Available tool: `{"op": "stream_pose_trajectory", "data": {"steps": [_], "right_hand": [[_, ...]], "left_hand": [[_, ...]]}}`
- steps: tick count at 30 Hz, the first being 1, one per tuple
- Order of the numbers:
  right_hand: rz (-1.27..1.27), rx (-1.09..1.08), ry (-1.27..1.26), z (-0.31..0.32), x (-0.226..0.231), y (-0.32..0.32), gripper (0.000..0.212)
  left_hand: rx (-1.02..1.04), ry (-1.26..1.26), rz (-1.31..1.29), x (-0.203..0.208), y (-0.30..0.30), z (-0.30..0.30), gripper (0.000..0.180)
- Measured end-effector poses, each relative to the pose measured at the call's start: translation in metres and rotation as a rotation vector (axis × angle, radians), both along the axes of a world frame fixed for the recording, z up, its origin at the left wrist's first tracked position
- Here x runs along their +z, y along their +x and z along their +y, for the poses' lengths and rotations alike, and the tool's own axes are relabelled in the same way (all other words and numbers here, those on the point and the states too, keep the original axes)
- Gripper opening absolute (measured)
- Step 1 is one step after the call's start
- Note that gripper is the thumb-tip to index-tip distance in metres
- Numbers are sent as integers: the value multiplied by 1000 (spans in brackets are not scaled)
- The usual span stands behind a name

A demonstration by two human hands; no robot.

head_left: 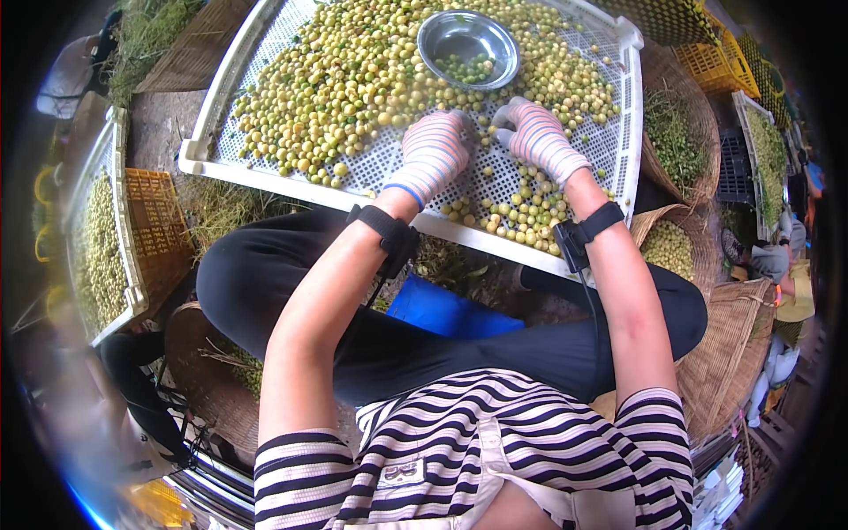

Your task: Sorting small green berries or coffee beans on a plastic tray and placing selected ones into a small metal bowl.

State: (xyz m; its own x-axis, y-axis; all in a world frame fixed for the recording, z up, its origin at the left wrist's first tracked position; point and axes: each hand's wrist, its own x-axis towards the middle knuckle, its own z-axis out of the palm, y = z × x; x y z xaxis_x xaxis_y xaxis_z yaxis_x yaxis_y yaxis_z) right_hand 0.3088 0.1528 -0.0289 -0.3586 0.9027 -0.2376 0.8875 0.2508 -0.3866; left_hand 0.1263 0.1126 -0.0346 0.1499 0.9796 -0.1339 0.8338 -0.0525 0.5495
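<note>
A white perforated plastic tray (296,187) lies in front of me, heaped with small round yellow-green fruits (331,84). My left hand (435,152), in a striped glove with grey fingertips, is low over the tray's middle beside the main heap. Its fingers curl inward, and what they hold is hidden. Close by on the right is my right hand (541,141), gloved alike, its fingers bent toward the left hand; I cannot make out anything in them. Just beyond both hands a metal bowl (468,34) sits among the fruits, with some greener fruits inside. A smaller group of fruits (521,216) lies at the tray's near edge.
Another fruit-filled tray (132,256) rests by an orange crate (157,208) at left. On the right stand woven baskets (729,353), one with green stems (673,137), and a yellow crate (720,62). A blue sheet (446,311) lies below the tray, near my crossed legs.
</note>
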Motion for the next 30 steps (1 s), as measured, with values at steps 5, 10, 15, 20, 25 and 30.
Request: {"op": "stream_pose_trajectory", "data": {"steps": [5, 10, 15, 20, 25, 30], "right_hand": [[65, -33, 10, -1, 3, 5, 25], [-177, 196, 180, -14, -3, -27, 20], [-130, 84, 156, -12, -6, -42, 17], [-55, 32, 4, -6, 6, -35, 24], [23, 386, -333, -5, 46, 39, 33], [-34, 40, -41, 6, 58, 81, 24]], "left_hand": [[-26, -34, 66, -5, 2, 6, 24], [-21, 49, -82, -17, -4, -1, 18], [-16, -42, 2, -8, -1, 3, 23], [-39, -86, 12, -6, -2, 4, 29], [-45, -71, -35, -22, -17, 0, 26], [-68, -64, -18, -11, -13, 0, 30]]}}
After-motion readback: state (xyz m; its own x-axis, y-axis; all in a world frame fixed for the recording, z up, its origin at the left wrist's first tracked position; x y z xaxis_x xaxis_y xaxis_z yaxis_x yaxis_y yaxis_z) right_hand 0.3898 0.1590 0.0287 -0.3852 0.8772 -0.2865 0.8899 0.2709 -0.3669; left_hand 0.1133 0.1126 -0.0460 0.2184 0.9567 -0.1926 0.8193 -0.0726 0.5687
